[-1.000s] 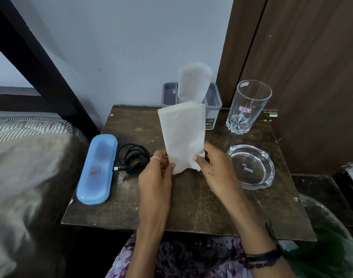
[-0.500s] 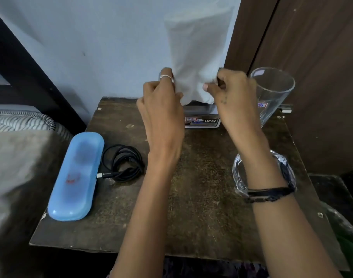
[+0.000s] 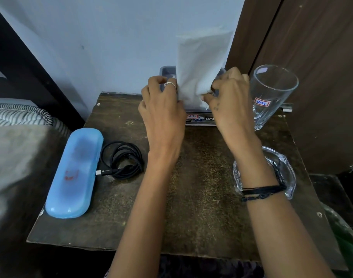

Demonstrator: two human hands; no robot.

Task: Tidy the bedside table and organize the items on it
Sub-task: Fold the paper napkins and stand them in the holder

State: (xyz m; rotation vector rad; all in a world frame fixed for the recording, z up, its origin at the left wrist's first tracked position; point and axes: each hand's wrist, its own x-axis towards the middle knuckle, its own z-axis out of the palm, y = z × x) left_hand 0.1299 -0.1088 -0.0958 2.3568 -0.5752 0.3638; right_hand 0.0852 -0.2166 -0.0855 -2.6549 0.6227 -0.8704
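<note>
Over the grey holder (image 3: 167, 71) at the table's back edge, the left hand (image 3: 161, 105) pinches the tissue (image 3: 199, 63) at its left lower edge; its long axis stands upright above the holder; the right hand (image 3: 227, 93) pinches its right edge, equally near.

On the desk (image 3: 201, 197), the case (image 3: 74, 173) lies along the left edge, with the coiled cable (image 3: 121, 159) just right of it. The holder (image 3: 167, 72) stands at the back against the wall, a tissue (image 3: 199, 63) upright in it. The glass (image 3: 272, 93) stands at back right, the ashtray (image 3: 286, 173) before it. The bed (image 3: 15, 141) lies left of the desk.
</note>
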